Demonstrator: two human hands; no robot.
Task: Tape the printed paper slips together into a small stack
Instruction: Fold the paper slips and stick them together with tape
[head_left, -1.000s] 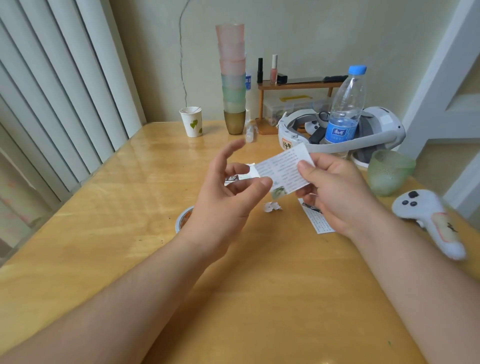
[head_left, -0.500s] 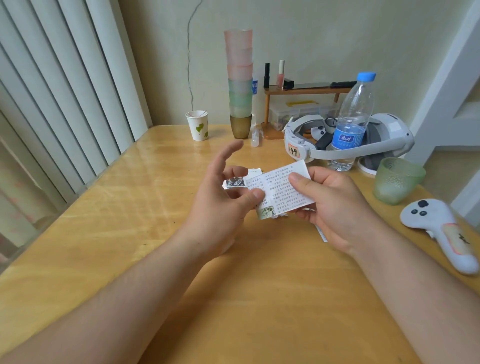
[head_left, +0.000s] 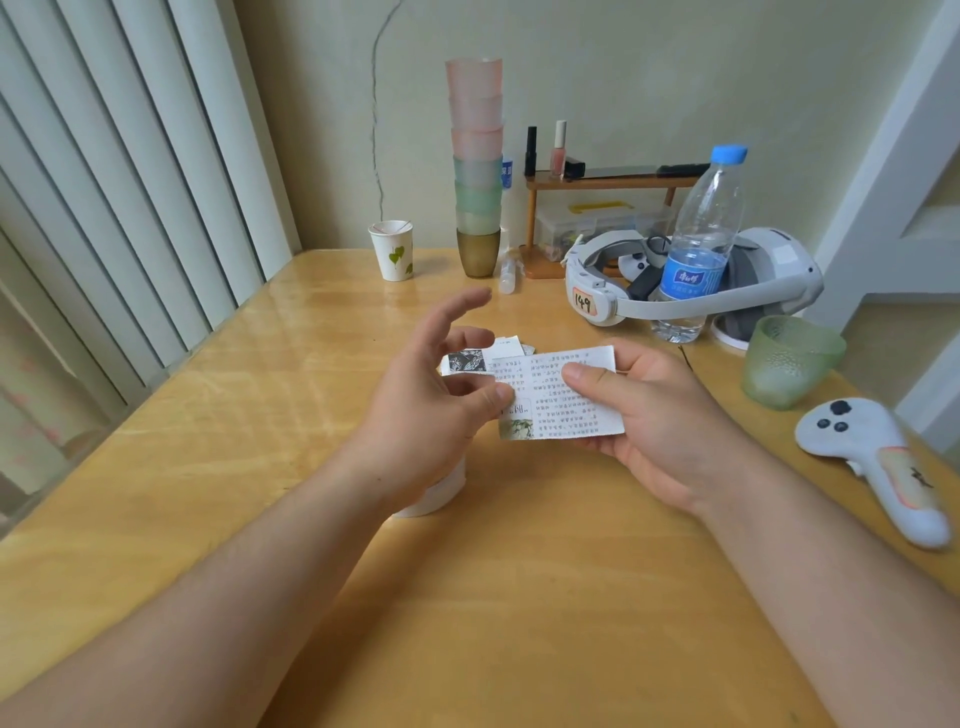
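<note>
A printed paper slip (head_left: 563, 397) with small text and a green picture at its lower left corner is held above the wooden table (head_left: 260, 415). My right hand (head_left: 654, 415) grips its right half, thumb on top and fingers underneath. My left hand (head_left: 431, 400) pinches the slip's left edge with the thumb, while the index finger is raised and spread. More paper slips (head_left: 467, 361) lie on the table just behind my left fingers. A white tape roll (head_left: 439, 496) shows partly under my left wrist.
A white controller (head_left: 878, 462) and a green glass cup (head_left: 789, 361) sit at the right. Behind the hands are a headset (head_left: 597, 299), a water bottle (head_left: 698, 244), a stack of cups (head_left: 477, 171), a paper cup (head_left: 392, 252) and a small shelf (head_left: 608, 184).
Both hands came lower and nearer with the slip, which turned from tilted to nearly level. My left thumb stayed on its left edge.
</note>
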